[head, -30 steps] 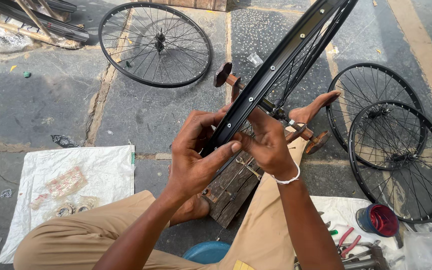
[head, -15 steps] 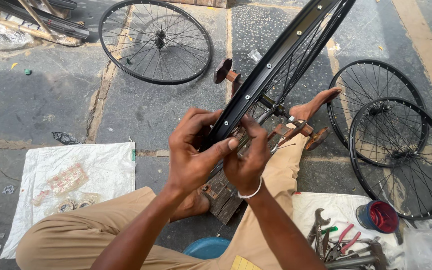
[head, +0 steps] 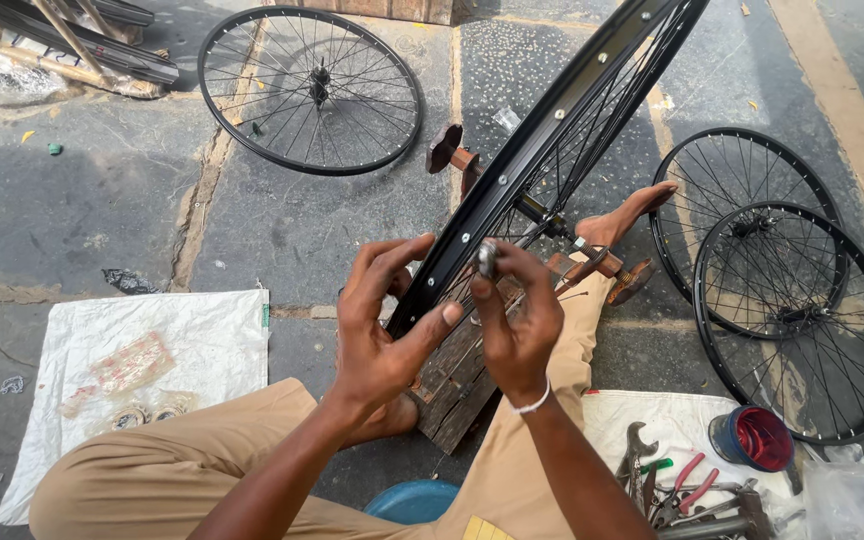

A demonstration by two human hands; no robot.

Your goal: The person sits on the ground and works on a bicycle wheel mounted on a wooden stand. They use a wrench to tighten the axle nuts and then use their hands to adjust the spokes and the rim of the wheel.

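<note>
A black bicycle wheel rim [head: 552,140] with thin spokes stands tilted in front of me, running from the upper right down to my hands. My left hand [head: 382,325] grips the rim's lower end, thumb pressed on its outer face. My right hand [head: 517,315] is closed around a small metal tool [head: 488,258] held against the rim's inner side by a spoke hole. The wheel's hub and axle [head: 592,258] sit over a worn wooden block [head: 457,385] between my legs.
Three other black spoked wheels lie on the stone pavement: one at the top [head: 310,88], two overlapping at the right [head: 797,320]. A white sack [head: 142,370] with small parts lies left. Pliers and spanners [head: 677,490] and a red-lined tin [head: 752,438] rest on cloth at lower right.
My right hand has shifted along the rim and now holds the small metal tool upright against it. The left hand keeps its grip on the rim.
</note>
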